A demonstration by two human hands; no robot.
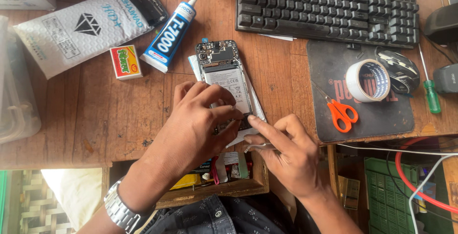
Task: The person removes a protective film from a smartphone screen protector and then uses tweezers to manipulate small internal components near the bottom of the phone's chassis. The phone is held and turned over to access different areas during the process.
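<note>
An opened phone (222,69) lies back-up on a wooden desk (95,119), its battery and circuit board exposed, on top of a white sheet. My left hand (198,122) rests on the phone's lower half, fingers curled over the bottom edge. My right hand (286,150) is just to the right, index finger pointing at the phone's lower right corner, with a thin metal tool, apparently tweezers (257,145), held under the fingers. A metal watch (119,210) is on my left wrist.
A glue tube (169,33), a small red and yellow box (125,62) and a white padded pouch (81,29) lie to the left. A black keyboard (329,7), tape roll (367,80), orange scissors (339,112), mouse (403,69) and green screwdriver (431,93) are at right. An open drawer (224,174) is below.
</note>
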